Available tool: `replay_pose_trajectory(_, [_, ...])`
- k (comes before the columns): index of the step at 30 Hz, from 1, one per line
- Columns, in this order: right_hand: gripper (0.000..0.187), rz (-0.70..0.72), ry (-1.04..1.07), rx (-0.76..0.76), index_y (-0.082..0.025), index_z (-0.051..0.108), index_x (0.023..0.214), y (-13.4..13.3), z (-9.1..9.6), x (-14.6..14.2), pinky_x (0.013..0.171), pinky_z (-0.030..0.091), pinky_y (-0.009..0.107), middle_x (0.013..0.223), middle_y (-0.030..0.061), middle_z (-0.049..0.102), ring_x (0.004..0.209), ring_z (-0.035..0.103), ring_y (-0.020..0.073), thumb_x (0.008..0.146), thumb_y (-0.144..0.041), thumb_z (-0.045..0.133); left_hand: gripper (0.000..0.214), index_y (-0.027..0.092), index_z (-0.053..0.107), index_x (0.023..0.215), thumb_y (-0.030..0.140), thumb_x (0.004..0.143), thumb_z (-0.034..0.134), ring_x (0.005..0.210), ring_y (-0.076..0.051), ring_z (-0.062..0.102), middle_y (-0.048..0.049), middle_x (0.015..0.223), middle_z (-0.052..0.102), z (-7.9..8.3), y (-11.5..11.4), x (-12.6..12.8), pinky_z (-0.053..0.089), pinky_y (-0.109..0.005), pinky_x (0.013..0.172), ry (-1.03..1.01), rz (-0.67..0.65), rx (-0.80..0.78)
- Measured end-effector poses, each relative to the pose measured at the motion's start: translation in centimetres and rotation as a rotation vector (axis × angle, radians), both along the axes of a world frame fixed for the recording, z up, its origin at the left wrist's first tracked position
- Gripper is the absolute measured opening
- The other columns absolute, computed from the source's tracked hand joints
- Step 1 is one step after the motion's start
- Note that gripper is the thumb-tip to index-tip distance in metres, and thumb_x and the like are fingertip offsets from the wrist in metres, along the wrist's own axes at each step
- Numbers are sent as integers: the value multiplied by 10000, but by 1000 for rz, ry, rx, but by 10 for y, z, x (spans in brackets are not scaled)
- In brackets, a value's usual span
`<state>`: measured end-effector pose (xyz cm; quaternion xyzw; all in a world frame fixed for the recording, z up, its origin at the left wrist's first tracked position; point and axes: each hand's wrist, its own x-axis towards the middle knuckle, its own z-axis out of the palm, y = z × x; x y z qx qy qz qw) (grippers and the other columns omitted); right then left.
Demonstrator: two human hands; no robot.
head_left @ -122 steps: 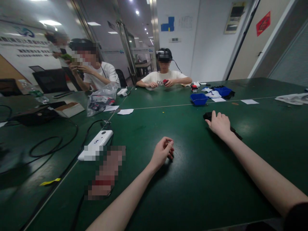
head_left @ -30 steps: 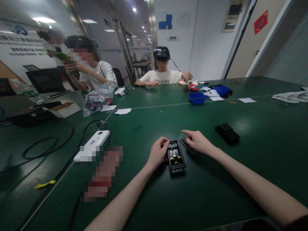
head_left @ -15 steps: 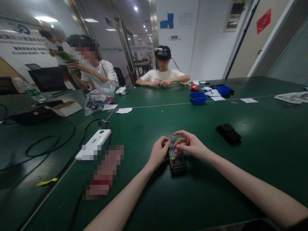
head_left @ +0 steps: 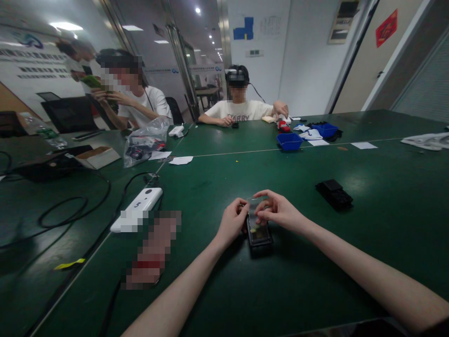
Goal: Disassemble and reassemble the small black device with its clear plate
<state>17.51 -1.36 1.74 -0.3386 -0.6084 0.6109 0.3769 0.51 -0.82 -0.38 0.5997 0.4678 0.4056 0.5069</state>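
A small black rectangular case point(head_left: 260, 244) rests on the green table in front of me, its near end towards me. Over its face sits a thin clear plate point(head_left: 253, 206), which sticks out past the case's far end. My left hand point(head_left: 233, 220) is closed at the upper left edge of plate and case, its fingertips partly hidden. From the right, my right hand point(head_left: 277, 211) curls its fingers round the plate's right side; the index finger reaches to the top edge and the thumb is lower down.
Right of my hands lies a black folded pouch-like object point(head_left: 334, 194). A white numbered device point(head_left: 138, 208) and a blurred-out flat item point(head_left: 154, 248) lie left, with black cables point(head_left: 79, 210). Farther back are blue trays point(head_left: 289, 141), a plastic bag point(head_left: 147, 142) and two seated people point(head_left: 242, 110).
My hands and the clear plate have hardly moved. Across the table, the facing person has stretched an arm out to the small red and white items beside the blue trays.
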Motion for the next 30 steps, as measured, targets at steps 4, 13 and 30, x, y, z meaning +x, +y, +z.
replay_pose_trajectory(4, [408,-6,-2,-12,-189,450,1109,-3,3,-2,615,543,288,786,-10,622,689,665,146,741,-172,624,238,168,502,786,404,800,532,332,-80,435,72,484,476,1,0,0,368,-181,312,10,4,7])
replay_pose_trajectory(13, [400,-1,-8,-23,-188,458,1080,-2,4,-1,598,534,277,737,-28,610,647,652,135,725,-164,641,250,171,507,805,421,809,523,333,-82,448,67,502,492,-4,2,-1,358,-179,316,17,0,4])
replay_pose_trajectory(30, [349,-129,-440,392,-206,558,1068,0,8,7,754,463,342,1013,53,593,879,559,173,729,-210,646,246,169,520,796,415,802,534,327,-72,440,73,505,484,0,0,0,340,-170,313,2,16,-12])
